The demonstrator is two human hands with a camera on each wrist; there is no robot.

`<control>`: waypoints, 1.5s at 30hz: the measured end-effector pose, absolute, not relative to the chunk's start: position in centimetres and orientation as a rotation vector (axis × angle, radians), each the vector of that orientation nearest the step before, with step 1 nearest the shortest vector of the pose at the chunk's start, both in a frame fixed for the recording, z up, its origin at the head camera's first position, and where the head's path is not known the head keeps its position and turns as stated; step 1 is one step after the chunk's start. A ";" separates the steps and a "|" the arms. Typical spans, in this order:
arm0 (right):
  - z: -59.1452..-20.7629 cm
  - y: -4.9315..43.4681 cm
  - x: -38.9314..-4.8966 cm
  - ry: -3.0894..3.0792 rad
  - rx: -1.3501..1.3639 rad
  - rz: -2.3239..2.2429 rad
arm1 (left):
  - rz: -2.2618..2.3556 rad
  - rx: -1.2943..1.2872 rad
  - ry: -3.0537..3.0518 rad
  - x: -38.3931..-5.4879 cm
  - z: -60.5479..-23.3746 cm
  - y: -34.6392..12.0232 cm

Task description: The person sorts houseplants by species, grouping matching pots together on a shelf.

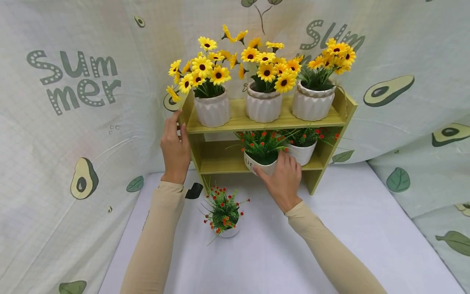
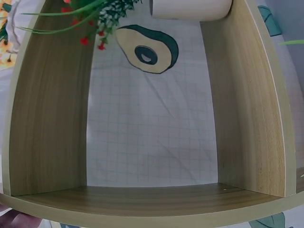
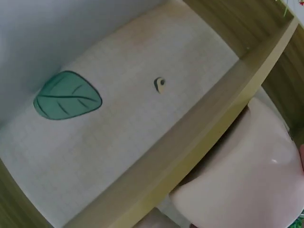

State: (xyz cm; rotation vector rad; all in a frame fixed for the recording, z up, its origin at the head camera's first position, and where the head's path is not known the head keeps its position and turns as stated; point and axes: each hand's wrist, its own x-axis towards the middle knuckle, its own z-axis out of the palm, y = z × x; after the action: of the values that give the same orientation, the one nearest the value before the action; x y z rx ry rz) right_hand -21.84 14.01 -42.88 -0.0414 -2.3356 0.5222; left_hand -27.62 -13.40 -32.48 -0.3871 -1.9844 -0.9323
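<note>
My right hand (image 1: 284, 177) grips a white flower pot (image 1: 262, 166) of red-flowered greenery, thumb on its front and fingers at its right side. The pot stands tilted at the front edge of the wooden shelf's (image 1: 224, 163) middle board; in the right wrist view the white pot (image 3: 237, 175) is close against the board edge. My left hand (image 1: 175, 151) holds the shelf's left side panel, thumb near the front edge, fingers partly hidden behind. Right of the held pot, a second white pot (image 1: 302, 153) with red flowers sits on the same board.
On the top board stand three white pots with yellow flowers: a left pot (image 1: 213, 109), a middle pot (image 1: 263, 105) and a right pot (image 1: 313, 102). Another red-flowered pot (image 1: 227, 232) is on the white table (image 1: 279, 253) in front. A printed cloth (image 1: 92, 139) hangs behind.
</note>
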 end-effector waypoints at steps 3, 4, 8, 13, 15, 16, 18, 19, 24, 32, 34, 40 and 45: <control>-42.7 13.9 -22.4 -2.363 -0.046 0.468 | -0.932 -0.386 -1.984 -27.6 -32.5 -13.4; -42.7 13.9 -22.5 -2.370 -0.047 0.450 | -0.931 -0.387 -1.983 -27.6 -32.5 -13.4; -42.6 13.7 -23.1 -2.386 -0.051 0.403 | -0.928 -0.385 -1.982 -27.7 -32.5 -13.4; -42.5 13.3 -23.8 -2.384 -0.064 0.371 | -0.932 -0.380 -1.992 -27.9 -32.5 -13.4; -42.5 13.1 -24.1 -2.385 -0.069 0.367 | -0.932 -0.376 -1.994 -27.9 -32.5 -13.5; -42.4 13.1 -24.2 -2.383 -0.070 0.364 | -0.931 -0.374 -1.995 -28.0 -32.5 -13.5; -42.4 12.9 -24.5 -2.381 -0.074 0.360 | -0.928 -0.373 -1.994 -27.9 -32.4 -13.5; -42.4 12.8 -24.7 -2.377 -0.074 0.359 | -0.928 -0.373 -1.993 -27.9 -32.4 -13.5; -42.4 12.5 -25.1 -2.372 -0.079 0.380 | -0.934 -0.377 -1.988 -27.9 -32.4 -13.5; -43.8 12.7 -22.6 -2.344 -0.017 0.640 | -0.937 -0.387 -1.985 -28.1 -32.8 -13.4; -44.7 12.7 -21.3 -2.315 0.034 0.686 | -0.934 -0.388 -1.984 -28.0 -32.8 -13.4; -48.3 12.1 -17.5 -2.356 0.162 0.784 | -0.930 -0.390 -1.981 -28.0 -32.7 -13.4; -51.5 11.5 -15.2 -2.507 0.198 0.841 | -0.929 -0.387 -1.984 -28.0 -32.6 -13.4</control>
State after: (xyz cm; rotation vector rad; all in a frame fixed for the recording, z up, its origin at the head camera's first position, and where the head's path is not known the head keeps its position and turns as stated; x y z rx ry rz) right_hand -15.17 11.52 -51.53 0.1981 -2.5071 0.8406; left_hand -28.03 -13.39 -32.59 -0.3873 -1.9840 -0.9292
